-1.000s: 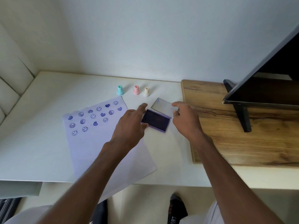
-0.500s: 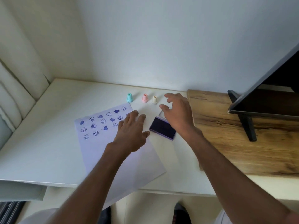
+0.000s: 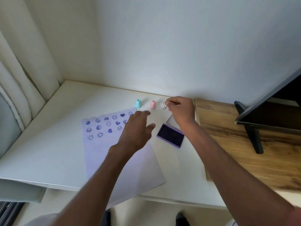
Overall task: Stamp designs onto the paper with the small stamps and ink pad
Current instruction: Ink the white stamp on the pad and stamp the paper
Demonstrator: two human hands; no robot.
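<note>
A white paper sheet [image 3: 114, 160] lies on the white desk [image 3: 48, 144], its upper part covered with several purple smiley and heart prints. My left hand [image 3: 138, 129] rests flat on the sheet's right side, fingers apart. An open purple ink pad [image 3: 170, 135] sits right of the sheet, with its clear lid [image 3: 173, 120] behind it. At the back stand a teal stamp [image 3: 138, 103] and a pink stamp [image 3: 153, 104]. My right hand [image 3: 180, 110] pinches the cream stamp [image 3: 163, 105], which is tilted sideways above the desk.
A wooden board [image 3: 244, 144] covers the desk's right part and carries a dark monitor [image 3: 276, 108] on a black stand [image 3: 254, 136]. A wall rises right behind the stamps. A padded cream panel [image 3: 21, 79] borders the desk's left side.
My right hand moved from the ink pad's lid back to the stamps and picked up the cream stamp. My left hand left the ink pad and settled on the paper.
</note>
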